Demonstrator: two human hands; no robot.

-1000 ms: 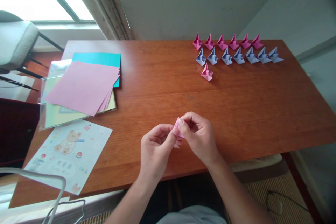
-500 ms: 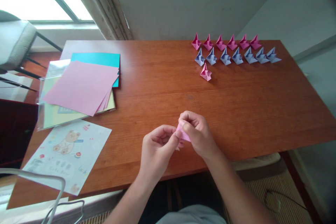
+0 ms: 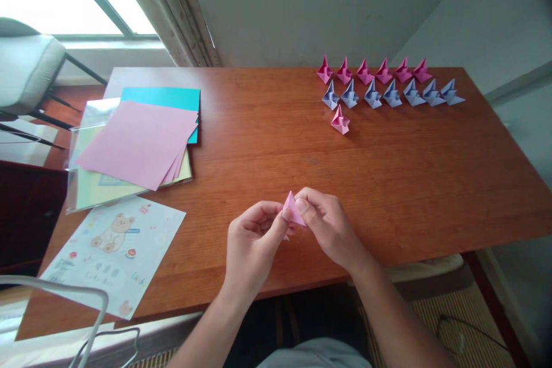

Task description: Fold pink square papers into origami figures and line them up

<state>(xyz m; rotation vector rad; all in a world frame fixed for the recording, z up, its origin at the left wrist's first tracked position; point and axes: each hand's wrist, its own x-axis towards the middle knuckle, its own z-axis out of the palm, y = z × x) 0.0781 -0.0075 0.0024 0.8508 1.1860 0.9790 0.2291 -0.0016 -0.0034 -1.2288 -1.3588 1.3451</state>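
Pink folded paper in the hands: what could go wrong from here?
1. The pink folded paper is small, in a fingertip grip between left hand and right hand; an uneven pull might crease or tear it.
2. The bear-printed sheet has a corner by the near edge of the table; a bump could slide it off.

held folded piece [image 3: 294, 214] matt pink paper, folded figures [image 3: 392, 96] crisp matt paper, tabletop [image 3: 250, 132] smooth wood with visible grain, sheen at far left corner, pink sheets [image 3: 138, 141] matt paper, sleeve [image 3: 74, 191] clear glossy plastic, bear-print sheet [image 3: 140, 241] smooth paper, curtain [image 3: 161, 3] cloth, seat mat [image 3: 457, 307] rough woven
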